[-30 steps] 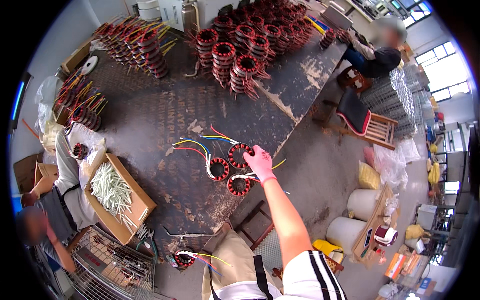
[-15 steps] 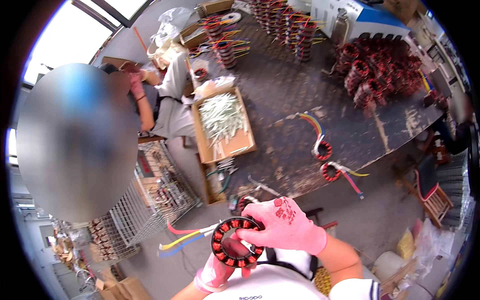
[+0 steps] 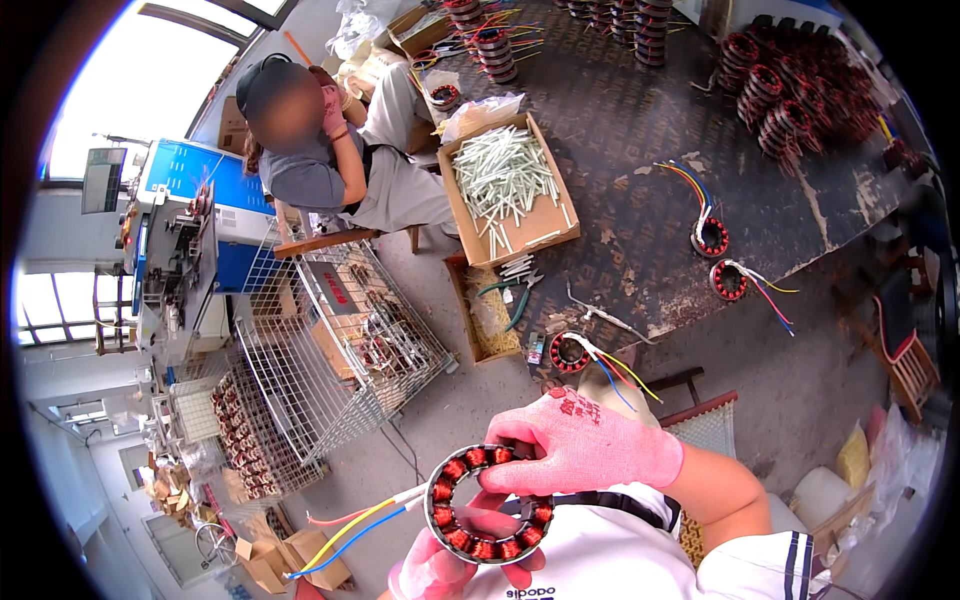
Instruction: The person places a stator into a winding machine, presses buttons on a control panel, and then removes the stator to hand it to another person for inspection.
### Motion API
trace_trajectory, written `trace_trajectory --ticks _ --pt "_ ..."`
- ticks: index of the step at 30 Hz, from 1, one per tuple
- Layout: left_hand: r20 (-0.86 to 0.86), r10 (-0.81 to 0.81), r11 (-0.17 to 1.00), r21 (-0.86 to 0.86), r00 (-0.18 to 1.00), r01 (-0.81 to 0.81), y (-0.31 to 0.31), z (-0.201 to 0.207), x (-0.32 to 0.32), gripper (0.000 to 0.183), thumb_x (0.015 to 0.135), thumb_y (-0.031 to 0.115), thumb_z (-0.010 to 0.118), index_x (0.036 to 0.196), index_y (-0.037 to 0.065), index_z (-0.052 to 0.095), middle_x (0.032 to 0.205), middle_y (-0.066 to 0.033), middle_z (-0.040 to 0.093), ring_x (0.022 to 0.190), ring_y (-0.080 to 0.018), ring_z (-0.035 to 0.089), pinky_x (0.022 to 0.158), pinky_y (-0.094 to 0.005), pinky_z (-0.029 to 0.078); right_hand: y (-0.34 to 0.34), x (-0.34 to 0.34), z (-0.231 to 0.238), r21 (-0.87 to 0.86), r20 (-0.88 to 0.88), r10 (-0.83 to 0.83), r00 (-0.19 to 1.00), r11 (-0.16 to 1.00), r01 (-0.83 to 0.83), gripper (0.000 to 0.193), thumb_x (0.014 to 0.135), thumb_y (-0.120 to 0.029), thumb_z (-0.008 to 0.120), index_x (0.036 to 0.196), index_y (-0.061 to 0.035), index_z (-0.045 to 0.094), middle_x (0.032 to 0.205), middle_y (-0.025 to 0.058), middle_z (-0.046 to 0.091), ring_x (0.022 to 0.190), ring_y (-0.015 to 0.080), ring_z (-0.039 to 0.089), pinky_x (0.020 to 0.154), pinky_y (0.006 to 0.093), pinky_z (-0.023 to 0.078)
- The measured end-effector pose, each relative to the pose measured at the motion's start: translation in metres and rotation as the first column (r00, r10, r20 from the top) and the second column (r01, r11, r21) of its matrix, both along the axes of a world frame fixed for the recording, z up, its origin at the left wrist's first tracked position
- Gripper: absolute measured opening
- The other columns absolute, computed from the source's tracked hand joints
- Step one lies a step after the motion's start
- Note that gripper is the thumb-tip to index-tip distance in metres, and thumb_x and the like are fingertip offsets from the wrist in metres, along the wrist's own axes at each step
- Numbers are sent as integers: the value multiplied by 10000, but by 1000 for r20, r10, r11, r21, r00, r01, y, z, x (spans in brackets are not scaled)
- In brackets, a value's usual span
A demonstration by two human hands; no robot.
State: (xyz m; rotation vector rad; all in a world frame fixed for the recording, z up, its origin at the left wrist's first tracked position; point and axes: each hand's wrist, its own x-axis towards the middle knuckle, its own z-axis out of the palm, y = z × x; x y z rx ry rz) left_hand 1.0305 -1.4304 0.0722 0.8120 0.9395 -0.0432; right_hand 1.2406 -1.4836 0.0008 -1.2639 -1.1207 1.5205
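A ring-shaped motor stator [image 3: 442, 510] with red copper windings is held in front of my body, its open face turned up. My left hand [image 3: 438, 572], in a pink glove, grips it from below, fingers partly hidden behind the ring. From the right, my right hand [image 3: 595, 445], also gloved in pink, has its thumb and fingers closed on the upper right rim. Red, yellow and blue wires [image 3: 350, 535] in a white sleeve stretch out from the stator's left side. Beyond my hands, another stator [image 3: 570, 352] with loose wires lies at the bench's near corner.
The dark workbench [image 3: 620, 200] carries two more wired stators, a carton [image 3: 562, 245] of white sleeves, stacked stators and a reddish stator pile [image 3: 790, 100]. Green-handled pliers [image 3: 520, 300] lie near the corner. A wire cart [image 3: 340, 400] stands left; a co-worker [image 3: 330, 150] sits beyond it.
The view has swung, so bench and cart sit farther right. The co-worker and a blue machine show more plainly. Both hands keep hold of the stator, now more face-on.
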Motion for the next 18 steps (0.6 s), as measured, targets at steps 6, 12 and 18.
trace_trajectory --ticks 6,12,18 --pt "-48 -51 998 19 998 52 1 0 -1 1135 550 848 572 1293 -1 442 1271 -230 456 673 -232 643 467 -288 497 -4 -2 -12 187 -176 -53 983 979 86 415 922 -370 461 797 12 565 650 130 546 645 238 551 609 352 415" --pt "-40 -93 987 -137 995 87 8 -13 -7 1369 442 929 531 1381 -35 279 1117 -152 561 443 -159 537 375 -239 409 -17 17 -6 20 -325 2 946 1000 5 341 968 -305 404 848 -22 554 627 29 531 576 119 474 549 286 383" --pt "5 4 988 -152 1000 -3 6 -21 -6 1227 516 883 561 1407 89 276 1159 -165 548 417 -179 521 347 -254 400 -25 22 -8 -71 -453 -37 891 997 5 271 964 -268 457 875 -35 563 631 -26 489 570 58 415 506 239 342"
